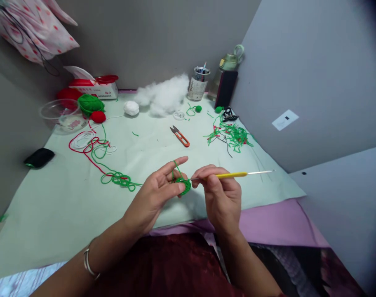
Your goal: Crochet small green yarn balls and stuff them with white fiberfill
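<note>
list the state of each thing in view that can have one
Left hand: closed on green crochet piece
Right hand: closed on yellow-handled hook
Snips: lying flat, blades apart
Tissue box: open, tissue sticking out
Bottle: upright, lid on
Phone: upright, face dark
Pen cup: open, holding pens
Yarn scraps: tangled, loose
White stuffing: loose, fluffy

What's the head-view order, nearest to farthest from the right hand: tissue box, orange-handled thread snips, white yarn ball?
1. Orange-handled thread snips: ahead, left of the right hand.
2. White yarn ball: farther back, left.
3. Tissue box: back left.
</note>
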`<state>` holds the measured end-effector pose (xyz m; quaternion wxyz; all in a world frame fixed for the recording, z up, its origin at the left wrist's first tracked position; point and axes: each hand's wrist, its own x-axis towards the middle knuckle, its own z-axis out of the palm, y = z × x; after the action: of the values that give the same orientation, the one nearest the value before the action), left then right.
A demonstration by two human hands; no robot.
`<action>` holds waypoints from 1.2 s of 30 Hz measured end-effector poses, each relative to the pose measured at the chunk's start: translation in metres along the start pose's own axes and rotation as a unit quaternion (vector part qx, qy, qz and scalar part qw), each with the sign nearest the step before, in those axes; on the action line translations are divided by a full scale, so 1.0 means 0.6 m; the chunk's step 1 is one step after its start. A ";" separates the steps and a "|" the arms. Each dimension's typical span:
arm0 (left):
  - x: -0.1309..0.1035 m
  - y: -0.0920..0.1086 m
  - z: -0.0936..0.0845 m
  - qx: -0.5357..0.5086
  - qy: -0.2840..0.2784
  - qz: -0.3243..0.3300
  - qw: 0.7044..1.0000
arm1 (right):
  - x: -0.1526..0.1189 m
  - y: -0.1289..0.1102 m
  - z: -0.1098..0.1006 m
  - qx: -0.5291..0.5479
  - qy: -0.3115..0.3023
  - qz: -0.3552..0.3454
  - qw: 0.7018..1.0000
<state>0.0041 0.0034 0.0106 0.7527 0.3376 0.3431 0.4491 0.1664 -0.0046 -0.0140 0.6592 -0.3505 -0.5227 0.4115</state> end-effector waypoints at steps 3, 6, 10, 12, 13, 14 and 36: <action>0.001 0.006 -0.002 -0.067 -0.045 -0.053 0.995 | 0.008 -0.003 -0.005 0.044 0.013 0.028 0.999; 0.000 0.003 -0.001 -0.072 -0.042 -0.044 0.996 | 0.011 -0.004 -0.005 0.094 0.009 0.058 0.994; -0.004 -0.010 0.000 0.013 -0.008 0.035 0.999 | 0.002 0.002 0.000 0.040 -0.004 0.032 0.999; -0.006 -0.016 -0.003 0.051 -0.013 0.059 0.997 | -0.004 0.006 0.000 -0.012 0.000 0.011 1.000; -0.006 -0.018 -0.006 0.067 -0.016 0.064 0.996 | -0.006 0.008 -0.001 -0.021 0.002 0.010 1.000; -0.007 -0.020 -0.009 0.082 -0.017 0.067 0.994 | -0.007 0.010 -0.002 -0.018 0.002 0.014 1.000; -0.006 -0.021 -0.007 0.127 0.081 0.110 0.982 | -0.020 -0.009 -0.005 -0.299 -0.090 -0.253 0.916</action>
<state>0.0046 -0.0037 -0.0010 0.6195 0.4283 0.4179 0.5082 0.1688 -0.0175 -0.0146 0.5558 -0.3484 -0.7499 0.0855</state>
